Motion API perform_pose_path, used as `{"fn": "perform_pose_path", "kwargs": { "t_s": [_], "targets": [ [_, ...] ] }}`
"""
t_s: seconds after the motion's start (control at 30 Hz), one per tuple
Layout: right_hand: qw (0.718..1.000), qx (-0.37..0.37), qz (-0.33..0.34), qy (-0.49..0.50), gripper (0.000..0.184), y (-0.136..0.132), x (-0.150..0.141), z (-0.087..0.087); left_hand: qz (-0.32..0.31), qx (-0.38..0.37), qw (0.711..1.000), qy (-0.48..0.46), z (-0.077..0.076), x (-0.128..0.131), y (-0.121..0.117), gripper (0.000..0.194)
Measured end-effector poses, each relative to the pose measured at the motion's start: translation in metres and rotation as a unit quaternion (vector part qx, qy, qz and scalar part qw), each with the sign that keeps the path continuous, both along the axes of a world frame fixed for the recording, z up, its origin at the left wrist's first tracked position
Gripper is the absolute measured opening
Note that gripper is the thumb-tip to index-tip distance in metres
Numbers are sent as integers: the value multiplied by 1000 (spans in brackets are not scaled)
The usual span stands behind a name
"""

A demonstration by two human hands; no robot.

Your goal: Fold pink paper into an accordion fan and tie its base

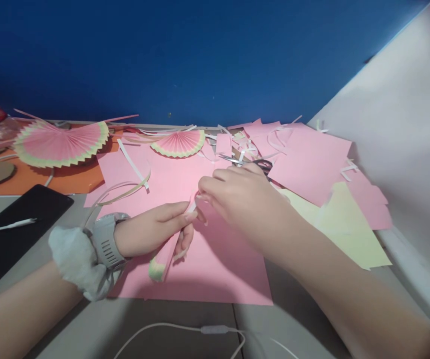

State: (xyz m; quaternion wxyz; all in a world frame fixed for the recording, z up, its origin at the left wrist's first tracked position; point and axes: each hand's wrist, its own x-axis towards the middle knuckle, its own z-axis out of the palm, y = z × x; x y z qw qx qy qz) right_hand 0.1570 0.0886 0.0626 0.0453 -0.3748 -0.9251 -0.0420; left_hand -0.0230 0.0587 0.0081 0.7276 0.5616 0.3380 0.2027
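Observation:
My left hand [173, 227] is closed around a folded pink paper fan [168, 254], pleated into a narrow strip with a yellow-green end pointing down toward me. Fingers of my right hand [230, 192] pinch at the upper end of the strip, where a bit of white shows; what exactly they grip is partly hidden. Both hands are above a large pink paper sheet [222, 279]. Just beyond my right hand lie scissors [262, 163] with dark handles, partly covered by the hand.
Two opened pink fans with yellow-green edges, a large fan [63, 142] and a smaller fan [179, 143], stand at the back. Pink sheets [312, 159] and yellow paper [349, 229] lie right. A black tablet-like slab [31, 224] is left; a white cable [215, 329] runs in front.

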Motion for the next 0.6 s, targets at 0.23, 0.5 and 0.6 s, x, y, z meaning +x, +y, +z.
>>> {"fn": "perform_pose_path", "kwargs": {
  "t_s": [0.23,0.5,0.6],
  "targets": [
    [1000,-4,1,8,7,0,-1,0,-6,14,1000,2,6,1,1,30],
    [1000,-16,-3,4,9,-3,-2,1,-29,-1,1000,-13,7,0,0,38],
    [1000,-13,1,7,8,-3,-2,0,-24,0,999,-22,6,0,0,32]
  ]
}}
